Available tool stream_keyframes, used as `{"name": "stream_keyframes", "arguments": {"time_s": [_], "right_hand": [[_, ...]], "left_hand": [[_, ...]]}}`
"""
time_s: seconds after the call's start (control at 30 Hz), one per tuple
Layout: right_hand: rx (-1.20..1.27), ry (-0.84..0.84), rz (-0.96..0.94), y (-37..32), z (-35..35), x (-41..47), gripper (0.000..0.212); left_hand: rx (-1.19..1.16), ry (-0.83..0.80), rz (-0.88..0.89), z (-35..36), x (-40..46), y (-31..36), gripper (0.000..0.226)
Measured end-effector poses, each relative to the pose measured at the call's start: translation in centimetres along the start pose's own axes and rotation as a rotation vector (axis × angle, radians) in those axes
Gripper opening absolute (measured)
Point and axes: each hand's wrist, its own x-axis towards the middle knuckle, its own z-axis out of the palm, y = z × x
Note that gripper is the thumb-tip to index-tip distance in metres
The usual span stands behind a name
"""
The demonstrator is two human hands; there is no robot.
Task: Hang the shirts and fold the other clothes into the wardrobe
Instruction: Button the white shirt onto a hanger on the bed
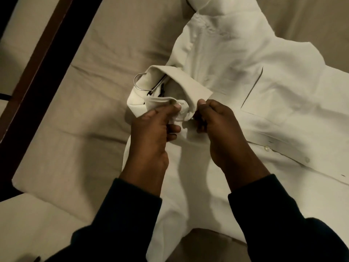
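Note:
A white button-up shirt (245, 76) lies spread across the bed, chest pocket up, collar toward the left. The metal hook of a hanger (140, 83) sticks out of the collar; the rest of the hanger is hidden inside the shirt. My left hand (153, 133) pinches the left side of the collar front between thumb and fingers. My right hand (217, 125) pinches the opposite collar edge, thumb on top. Both hands meet at the top button area, close together.
The shirt rests on a beige bedsheet (90, 129). A dark wooden bed frame (37, 59) runs diagonally along the left. Two buttons (267, 148) show on the shirt's front placket at right. Dark sleeves cover both forearms.

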Motion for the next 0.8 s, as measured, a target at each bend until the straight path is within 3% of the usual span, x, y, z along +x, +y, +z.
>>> {"name": "stream_keyframes", "arguments": {"time_s": [0.27, 0.4, 0.6, 0.8], "right_hand": [[0.261, -0.144, 0.083, -0.5, -0.7, -1.9, 0.023], [0.179, -0.13, 0.066, -0.3, -0.1, -2.2, 0.025], [0.035, -0.11, -0.062, -0.1, 0.8, -2.5, 0.026], [0.033, -0.073, -0.084, -0.2, 0.2, -2.0, 0.008]], "left_hand": [[-0.117, -0.1, -0.057, -1.5, -1.8, -1.1, 0.011], [-0.109, -0.122, -0.072, -1.8, -1.3, -1.0, 0.023], [-0.08, -0.147, -0.042, -2.3, -0.7, -0.5, 0.011], [0.017, -0.127, 0.092, -2.3, 0.1, -0.3, 0.009]]}}
